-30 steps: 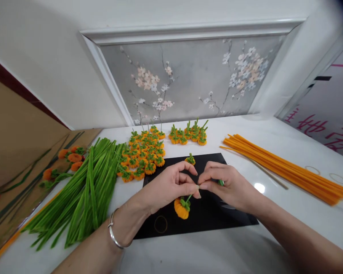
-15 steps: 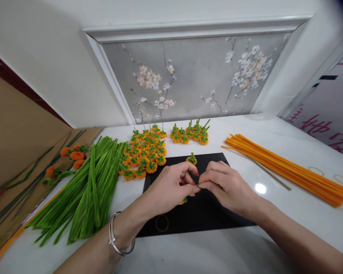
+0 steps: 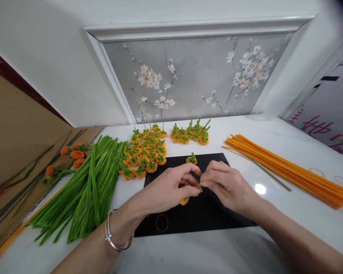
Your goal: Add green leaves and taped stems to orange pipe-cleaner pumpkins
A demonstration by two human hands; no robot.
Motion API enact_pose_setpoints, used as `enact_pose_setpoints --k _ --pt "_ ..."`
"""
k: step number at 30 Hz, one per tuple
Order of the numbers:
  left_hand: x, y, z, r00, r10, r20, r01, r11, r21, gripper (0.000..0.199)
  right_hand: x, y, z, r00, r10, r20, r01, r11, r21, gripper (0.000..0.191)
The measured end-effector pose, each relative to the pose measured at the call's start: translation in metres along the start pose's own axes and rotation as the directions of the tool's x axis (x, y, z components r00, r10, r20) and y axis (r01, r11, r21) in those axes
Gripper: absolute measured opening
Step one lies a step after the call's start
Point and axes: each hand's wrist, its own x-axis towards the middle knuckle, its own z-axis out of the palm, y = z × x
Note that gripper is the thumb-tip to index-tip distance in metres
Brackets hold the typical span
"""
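Both hands meet above the black mat (image 3: 214, 215), fingertips almost touching. My left hand (image 3: 174, 186) is curled, thumb and fingers closing toward the right fingertips; what they pinch is too small to make out. With thumb and forefinger pressed together, my right hand (image 3: 228, 184) grips a short green pipe cleaner piece, mostly hidden, of which a speck of green shows between the fingers. Under my left hand lies a partly covered orange pipe cleaner pumpkin (image 3: 184, 202). Another small pumpkin with a green top (image 3: 191, 159) stands just behind the hands on the mat.
Left of the mat lies a heap of green pipe cleaners (image 3: 85, 190), with many finished pumpkins (image 3: 144, 152) behind it. A smaller pumpkin group (image 3: 188, 135) stands near the wall. Orange pipe cleaners (image 3: 286, 169) and a thin stick (image 3: 271, 175) lie right. A rubber band (image 3: 161, 223) rests on the mat.
My left fingertips have shifted slightly right. A speck of green now shows between my right fingers, and more of the pumpkin beneath my left hand is visible.
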Motion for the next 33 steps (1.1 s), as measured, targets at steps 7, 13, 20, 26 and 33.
enact_pose_setpoints --k 7,13,20,26,33 --pt "0.003 -0.003 0.013 0.958 0.161 -0.236 -0.083 0.947 0.309 0.025 0.000 -0.001 0.001 1.000 0.005 -0.009 -0.005 0.999 -0.039 0.021" --pt "0.002 -0.004 0.011 0.964 0.136 -0.227 -0.053 0.939 0.339 0.023 0.001 -0.003 0.000 0.997 -0.072 0.024 0.073 0.995 -0.068 0.021" --pt "0.002 -0.005 0.009 0.976 0.097 -0.197 -0.041 0.961 0.272 0.031 -0.001 0.004 0.002 0.992 -0.122 0.026 0.125 0.979 -0.162 0.026" --pt "0.003 -0.005 0.005 0.992 0.034 -0.122 -0.015 0.989 0.150 0.032 -0.002 0.005 0.004 0.993 -0.117 0.023 0.119 0.977 -0.180 0.024" --pt "0.002 -0.004 0.003 0.994 0.055 -0.089 -0.041 0.987 0.156 0.043 -0.001 0.007 0.005 0.998 -0.056 0.032 0.060 0.986 -0.154 0.024"
